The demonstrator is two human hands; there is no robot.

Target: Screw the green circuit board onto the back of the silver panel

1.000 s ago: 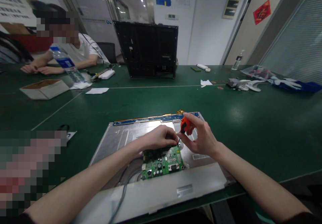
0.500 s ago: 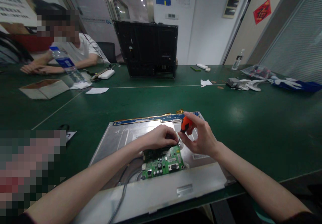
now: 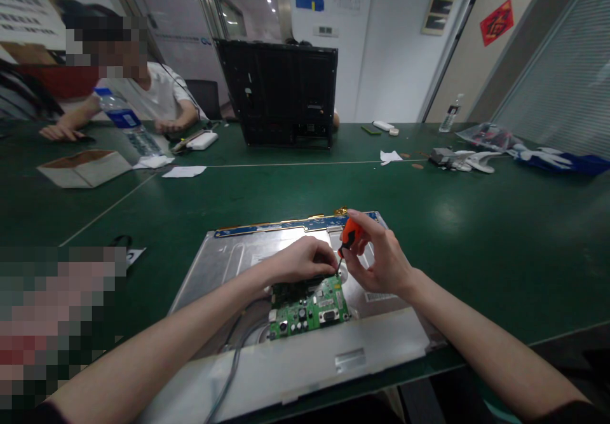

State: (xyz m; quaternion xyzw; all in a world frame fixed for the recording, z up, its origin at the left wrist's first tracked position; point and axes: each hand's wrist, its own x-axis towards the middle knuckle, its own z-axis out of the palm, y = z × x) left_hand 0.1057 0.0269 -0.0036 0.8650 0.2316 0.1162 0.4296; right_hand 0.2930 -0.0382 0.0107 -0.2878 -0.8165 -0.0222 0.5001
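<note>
My right hand [image 3: 379, 259] is closed round a small screwdriver with an orange handle [image 3: 349, 232], its tip pointing down at the top right corner of a green circuit board [image 3: 307, 306]. My left hand [image 3: 305, 260] rests curled on the board's upper edge, fingertips pinched beside the screwdriver tip. The board sits on the metal back of a flat display panel [image 3: 229, 259] lying on the green table [image 3: 476, 220]. Grey cables [image 3: 236, 360] run from the board toward me.
A black monitor shell [image 3: 279, 93] stands upright across the table. A person sits at far left behind a water bottle [image 3: 126, 122] and a cardboard box [image 3: 83, 166]. White gloves and parts [image 3: 464, 159] lie at right, another bottle [image 3: 450, 114] farther back.
The screwdriver handle has tilted slightly left in my right hand. The person at far left has moved one arm nearer the bottle.
</note>
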